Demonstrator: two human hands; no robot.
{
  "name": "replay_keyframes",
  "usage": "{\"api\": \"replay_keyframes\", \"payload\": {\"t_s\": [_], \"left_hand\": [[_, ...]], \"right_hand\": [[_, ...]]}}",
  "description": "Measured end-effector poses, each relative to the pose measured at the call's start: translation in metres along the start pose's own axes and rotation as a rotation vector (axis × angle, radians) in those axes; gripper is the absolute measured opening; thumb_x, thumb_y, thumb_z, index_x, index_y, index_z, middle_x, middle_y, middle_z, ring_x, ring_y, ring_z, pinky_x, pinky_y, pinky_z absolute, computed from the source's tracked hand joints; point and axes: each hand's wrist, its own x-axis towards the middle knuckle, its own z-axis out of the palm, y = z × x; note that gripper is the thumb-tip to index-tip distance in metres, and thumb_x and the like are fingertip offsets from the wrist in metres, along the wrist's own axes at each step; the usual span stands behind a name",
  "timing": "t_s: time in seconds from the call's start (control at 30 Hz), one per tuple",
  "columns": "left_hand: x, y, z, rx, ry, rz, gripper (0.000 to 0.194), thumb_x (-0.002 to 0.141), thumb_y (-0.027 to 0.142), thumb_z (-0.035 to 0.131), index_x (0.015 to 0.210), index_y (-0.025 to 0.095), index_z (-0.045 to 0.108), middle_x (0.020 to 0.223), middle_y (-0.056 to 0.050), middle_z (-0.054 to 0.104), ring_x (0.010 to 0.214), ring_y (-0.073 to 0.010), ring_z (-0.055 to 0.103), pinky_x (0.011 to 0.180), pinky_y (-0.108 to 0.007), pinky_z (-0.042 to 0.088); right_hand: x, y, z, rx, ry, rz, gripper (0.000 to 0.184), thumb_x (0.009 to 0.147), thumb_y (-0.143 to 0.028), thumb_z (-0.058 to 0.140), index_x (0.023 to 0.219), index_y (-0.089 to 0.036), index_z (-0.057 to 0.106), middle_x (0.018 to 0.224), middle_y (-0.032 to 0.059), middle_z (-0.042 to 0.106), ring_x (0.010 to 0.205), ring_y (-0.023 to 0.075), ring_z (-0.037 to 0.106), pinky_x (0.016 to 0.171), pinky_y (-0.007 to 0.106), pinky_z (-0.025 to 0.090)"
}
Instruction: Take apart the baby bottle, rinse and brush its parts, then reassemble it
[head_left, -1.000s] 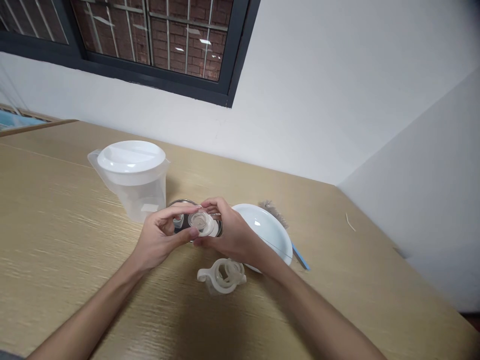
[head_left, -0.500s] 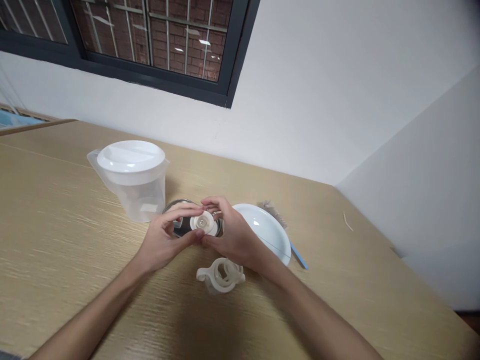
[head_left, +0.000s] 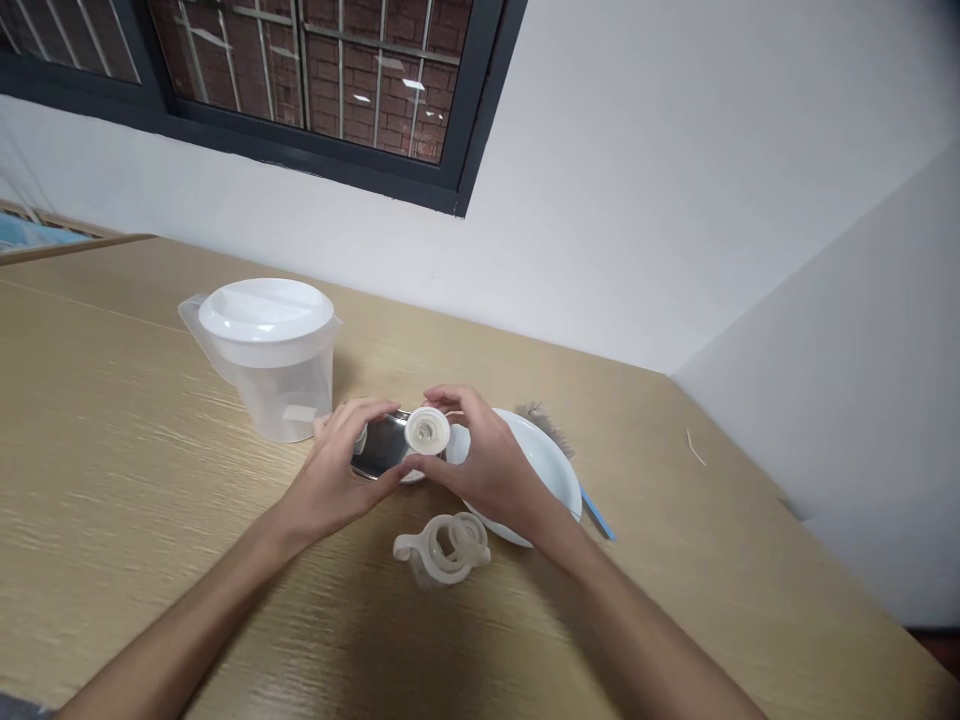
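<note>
My right hand (head_left: 495,460) grips a small white round cap-like part (head_left: 427,430) with a ringed, hollow centre, between thumb and fingers. Its hollow side faces me. Just left of it, my left hand (head_left: 330,490) has its thumb and fingers spread, the thumb tip close to the right thumb; whether they touch is hard to tell. A shiny metal dish (head_left: 384,445) lies behind the hands, partly covered by them. Below them on the table is a translucent ring-shaped piece with side handles (head_left: 442,550).
A translucent pitcher (head_left: 281,390) with a white lid stands left of the hands. Right of them are a pale plate (head_left: 551,475), a bristle brush (head_left: 544,425) and a blue stick (head_left: 598,513). A thin pale strip (head_left: 696,447) lies farther right. A wall and barred window stand behind.
The white cap-like part has moved right and slightly up in my right hand. My left fingers have come away from it, and more of the metal dish shows.
</note>
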Motion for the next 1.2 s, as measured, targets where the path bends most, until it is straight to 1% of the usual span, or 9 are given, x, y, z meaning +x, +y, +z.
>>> {"api": "replay_keyframes", "payload": {"t_s": [0.1,0.23,0.33,0.43,0.6,0.83,0.93,1.03,1.2], "left_hand": [[-0.004,0.001,0.007,0.095,0.065,0.065,0.048,0.084,0.037,0.078,0.125,0.028,0.055,0.124,-0.010,0.069,0.115,-0.0307,0.062,0.097,-0.048,0.041],[-0.007,0.004,0.008,0.091,0.186,0.125,0.041,0.082,0.042,0.080,0.115,0.026,0.061,0.109,-0.008,0.074,0.101,-0.0284,0.066,0.088,-0.043,0.043],[-0.006,0.007,0.005,0.101,0.258,0.123,0.039,0.082,0.042,0.080,0.113,0.025,0.062,0.106,-0.007,0.074,0.098,-0.0275,0.067,0.087,-0.042,0.043],[-0.005,0.009,0.004,0.121,0.303,0.132,0.038,0.083,0.033,0.080,0.115,0.026,0.061,0.109,-0.006,0.074,0.100,-0.0265,0.067,0.088,-0.041,0.045],[-0.008,0.009,0.005,0.157,0.352,0.213,0.044,0.080,0.023,0.082,0.117,0.027,0.059,0.107,-0.006,0.074,0.097,-0.0254,0.068,0.086,-0.041,0.047],[-0.010,0.004,0.008,0.141,0.414,0.334,0.048,0.076,0.020,0.085,0.118,0.024,0.062,0.103,-0.007,0.074,0.092,-0.0241,0.069,0.081,-0.039,0.047],[-0.009,0.003,0.008,0.134,0.421,0.363,0.050,0.073,0.016,0.087,0.117,0.020,0.064,0.102,-0.009,0.074,0.092,-0.0250,0.069,0.079,-0.039,0.048],[-0.009,0.003,0.008,0.128,0.413,0.372,0.050,0.072,0.015,0.087,0.116,0.018,0.064,0.102,-0.010,0.074,0.092,-0.0256,0.069,0.078,-0.039,0.047],[-0.008,0.006,0.008,0.116,0.411,0.343,0.047,0.073,0.015,0.087,0.114,0.018,0.064,0.101,-0.009,0.074,0.091,-0.0248,0.068,0.078,-0.039,0.045]], "right_hand": [[-0.001,-0.005,0.004,-0.014,-0.022,0.016,0.059,0.068,-0.025,0.088,0.118,-0.024,0.055,0.116,0.0053,0.066,0.106,0.0237,0.064,0.088,0.039,0.053],[-0.004,-0.011,0.007,0.015,-0.031,-0.068,0.057,0.069,-0.028,0.089,0.115,-0.024,0.056,0.110,0.0040,0.067,0.100,0.0220,0.063,0.084,0.037,0.054],[-0.009,-0.016,0.003,0.055,-0.038,-0.096,0.054,0.077,-0.034,0.083,0.122,-0.024,0.055,0.118,0.0065,0.066,0.105,0.0225,0.064,0.086,0.038,0.055],[-0.013,-0.020,-0.004,0.134,-0.040,0.000,0.039,0.087,-0.029,0.072,0.122,-0.023,0.056,0.118,0.0080,0.069,0.103,0.0206,0.067,0.090,0.040,0.057],[-0.015,-0.024,-0.006,0.365,-0.128,0.173,0.021,0.087,-0.020,0.066,0.108,-0.020,0.061,0.100,0.0046,0.075,0.093,0.0166,0.073,0.084,0.034,0.060],[-0.015,-0.030,0.002,0.429,-0.066,0.285,0.013,0.083,-0.016,0.064,0.094,-0.019,0.059,0.083,0.0006,0.073,0.077,0.0136,0.069,0.069,0.027,0.055],[-0.014,-0.032,0.006,0.389,-0.037,0.315,0.012,0.080,-0.016,0.064,0.090,-0.020,0.057,0.079,-0.0011,0.070,0.073,0.0126,0.066,0.065,0.026,0.051],[-0.015,-0.031,0.007,0.378,-0.031,0.308,0.012,0.080,-0.018,0.064,0.089,-0.021,0.056,0.082,-0.0007,0.070,0.073,0.0123,0.064,0.067,0.026,0.050],[-0.017,-0.030,0.004,0.430,-0.047,0.295,0.010,0.083,-0.019,0.063,0.091,-0.020,0.058,0.080,-0.0013,0.068,0.076,0.0128,0.065,0.068,0.026,0.050]]}}
